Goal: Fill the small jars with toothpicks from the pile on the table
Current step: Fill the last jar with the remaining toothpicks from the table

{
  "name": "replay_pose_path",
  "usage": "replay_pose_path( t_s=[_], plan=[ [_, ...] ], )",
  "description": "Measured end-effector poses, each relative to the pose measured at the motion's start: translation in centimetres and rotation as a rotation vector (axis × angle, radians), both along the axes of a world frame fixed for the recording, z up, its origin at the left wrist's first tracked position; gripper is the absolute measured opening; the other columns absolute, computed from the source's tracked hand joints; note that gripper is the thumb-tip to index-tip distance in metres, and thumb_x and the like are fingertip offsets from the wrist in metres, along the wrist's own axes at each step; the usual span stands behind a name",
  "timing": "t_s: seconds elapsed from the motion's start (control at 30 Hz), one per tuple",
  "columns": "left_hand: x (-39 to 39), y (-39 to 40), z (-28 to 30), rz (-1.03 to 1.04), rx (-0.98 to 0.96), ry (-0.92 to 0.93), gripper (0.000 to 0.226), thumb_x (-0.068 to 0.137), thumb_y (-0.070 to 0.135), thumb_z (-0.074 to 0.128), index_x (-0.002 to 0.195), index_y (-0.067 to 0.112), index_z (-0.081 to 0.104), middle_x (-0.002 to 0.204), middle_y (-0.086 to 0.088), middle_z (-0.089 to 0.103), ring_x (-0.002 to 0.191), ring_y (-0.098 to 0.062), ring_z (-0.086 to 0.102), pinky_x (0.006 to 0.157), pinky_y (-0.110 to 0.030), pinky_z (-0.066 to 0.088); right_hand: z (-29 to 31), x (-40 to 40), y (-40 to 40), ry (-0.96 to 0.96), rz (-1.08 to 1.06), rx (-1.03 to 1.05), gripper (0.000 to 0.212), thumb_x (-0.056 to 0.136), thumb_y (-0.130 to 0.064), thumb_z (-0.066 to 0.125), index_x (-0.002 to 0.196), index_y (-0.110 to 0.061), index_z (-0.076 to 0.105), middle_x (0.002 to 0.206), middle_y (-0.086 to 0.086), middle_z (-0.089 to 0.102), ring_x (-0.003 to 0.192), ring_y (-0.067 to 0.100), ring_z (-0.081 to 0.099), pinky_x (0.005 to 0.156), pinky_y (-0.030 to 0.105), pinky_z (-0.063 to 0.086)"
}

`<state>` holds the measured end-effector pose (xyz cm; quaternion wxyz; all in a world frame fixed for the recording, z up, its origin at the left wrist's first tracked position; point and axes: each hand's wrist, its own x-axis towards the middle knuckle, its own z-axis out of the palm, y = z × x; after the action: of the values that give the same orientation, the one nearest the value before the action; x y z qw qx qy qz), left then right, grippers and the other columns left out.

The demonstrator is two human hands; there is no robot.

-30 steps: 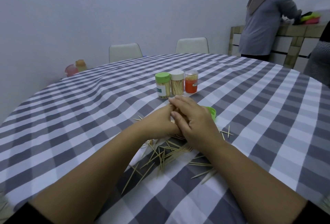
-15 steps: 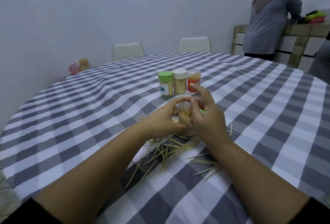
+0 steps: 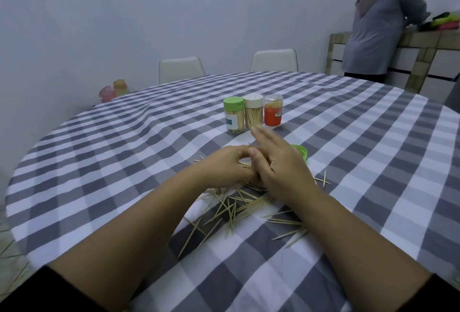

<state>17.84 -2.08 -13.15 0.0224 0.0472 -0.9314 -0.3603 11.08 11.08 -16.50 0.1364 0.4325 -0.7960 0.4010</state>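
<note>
filled and set aside, far side of pile: green-lidded jar (image 3: 233,114), white-lidded jar (image 3: 253,111), clear-topped jar with orange label (image 3: 273,110), side by side. loose green lid (image 3: 300,152) lies beside the right hand (image 3: 281,165). the jar in work is hidden between the hands; its fill cannot be told. left hand (image 3: 227,166) is curled around it, right hand flat with fingers straight over the top. remaining: toothpick pile (image 3: 239,206), scattered on the checked tablecloth (image 3: 373,162) near both wrists. judged well along.
</note>
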Motion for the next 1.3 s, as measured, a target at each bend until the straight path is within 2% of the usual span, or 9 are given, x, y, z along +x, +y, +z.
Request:
replay_pose_path(
  t_s=[0.33, 0.4, 0.5, 0.57, 0.77, 0.9, 1.0, 1.17, 1.3],
  plan=[
    [-0.4, -0.2, -0.2, 0.035, 0.002, -0.034, 0.033, 0.08, 0.017, 0.069, 0.102, 0.038, 0.057, 0.095, 0.006, 0.066, 0.089, -0.011, 0.064, 0.079, -0.026, 0.052, 0.1, 0.0, 0.3, 0.112, -0.025, 0.152, 0.049, 0.098, -0.037, 0.042, 0.146, -0.031, 0.032, 0.149, -0.004, 0.038, 0.133, 0.017, 0.037, 0.103, 0.04, 0.033],
    [-0.5, -0.4, -0.3, 0.051, -0.037, -0.069, 0.045, 0.08, 0.023, 0.07, 0.118, 0.04, 0.052, 0.108, 0.005, 0.064, 0.094, -0.008, 0.061, 0.081, -0.025, 0.05, 0.2, 0.0, 0.4, 0.106, -0.048, 0.16, 0.046, 0.098, -0.038, 0.04, 0.142, -0.024, 0.041, 0.149, -0.003, 0.038, 0.132, 0.017, 0.037, 0.103, 0.038, 0.032],
    [-0.9, -1.1, -0.5, 0.09, -0.051, -0.142, 0.08, 0.085, 0.019, 0.065, 0.15, 0.031, 0.02, 0.146, -0.007, 0.041, 0.123, -0.018, 0.05, 0.095, -0.028, 0.044, 0.5, 0.1, 0.8, 0.002, 0.03, 0.13, 0.058, 0.097, -0.038, 0.044, 0.149, -0.034, 0.018, 0.152, -0.006, 0.03, 0.135, 0.013, 0.032, 0.105, 0.032, 0.032],
    [-1.4, -1.8, -0.9, 0.185, -0.096, -0.158, 0.077, 0.09, 0.019, 0.059, 0.152, 0.023, 0.013, 0.155, -0.009, 0.026, 0.137, -0.024, 0.035, 0.109, -0.036, 0.035, 0.5, 0.1, 1.1, -0.031, 0.091, 0.119, 0.062, 0.096, -0.034, 0.048, 0.147, -0.045, 0.013, 0.152, -0.008, 0.026, 0.134, 0.011, 0.032, 0.102, 0.03, 0.035],
    [-3.2, -3.4, -2.7, 0.423, -0.459, -0.13, 0.039, 0.099, 0.039, 0.037, 0.124, 0.017, 0.057, 0.127, -0.01, 0.057, 0.113, -0.029, 0.051, 0.095, -0.043, 0.045, 0.4, -0.2, 0.9, -0.004, 0.031, 0.138, 0.041, 0.097, -0.029, 0.048, 0.138, -0.023, 0.048, 0.145, -0.009, 0.041, 0.129, 0.013, 0.04, 0.105, 0.033, 0.036],
    [-3.5, -2.8, -2.7, 0.322, -0.368, -0.09, 0.036, 0.097, 0.043, 0.044, 0.12, 0.023, 0.064, 0.112, -0.001, 0.065, 0.103, -0.021, 0.057, 0.091, -0.04, 0.047, 0.7, -0.3, 1.1, -0.085, 0.03, 0.02, 0.048, 0.093, -0.031, 0.056, 0.14, -0.025, 0.045, 0.145, -0.006, 0.04, 0.13, 0.01, 0.039, 0.104, 0.026, 0.035],
    [-3.3, -2.0, -2.5, 0.188, -0.278, -0.069, 0.032, 0.097, 0.038, 0.048, 0.116, 0.02, 0.066, 0.08, 0.009, 0.059, 0.075, -0.01, 0.054, 0.069, -0.029, 0.044, 1.0, -0.6, 1.2, -0.206, -0.023, -0.172, 0.071, 0.086, -0.032, 0.067, 0.145, -0.032, 0.028, 0.138, -0.004, 0.04, 0.119, 0.008, 0.043, 0.095, 0.028, 0.043],
    [-2.9, -0.4, -1.8, 0.053, -0.331, -0.06, 0.034, 0.098, 0.033, 0.048, 0.128, 0.022, 0.06, 0.102, 0.009, 0.049, 0.094, -0.008, 0.047, 0.087, -0.026, 0.038, 1.3, -1.3, 1.4, -0.317, -0.101, -0.341, 0.077, 0.081, -0.026, 0.073, 0.144, -0.028, 0.028, 0.127, -0.005, 0.046, 0.109, 0.003, 0.043, 0.075, 0.006, 0.039],
    [-2.5, 0.0, -1.5, 0.007, -0.316, -0.053, 0.027, 0.095, 0.029, 0.055, 0.119, 0.024, 0.066, 0.094, 0.013, 0.052, 0.08, 0.0, 0.047, 0.076, -0.02, 0.036, 0.8, -1.4, 0.9, -0.3, -0.066, -0.362, 0.074, 0.08, -0.026, 0.073, 0.141, -0.032, 0.031, 0.124, -0.011, 0.047, 0.119, 0.012, 0.045, 0.089, 0.024, 0.045]
  ],
)
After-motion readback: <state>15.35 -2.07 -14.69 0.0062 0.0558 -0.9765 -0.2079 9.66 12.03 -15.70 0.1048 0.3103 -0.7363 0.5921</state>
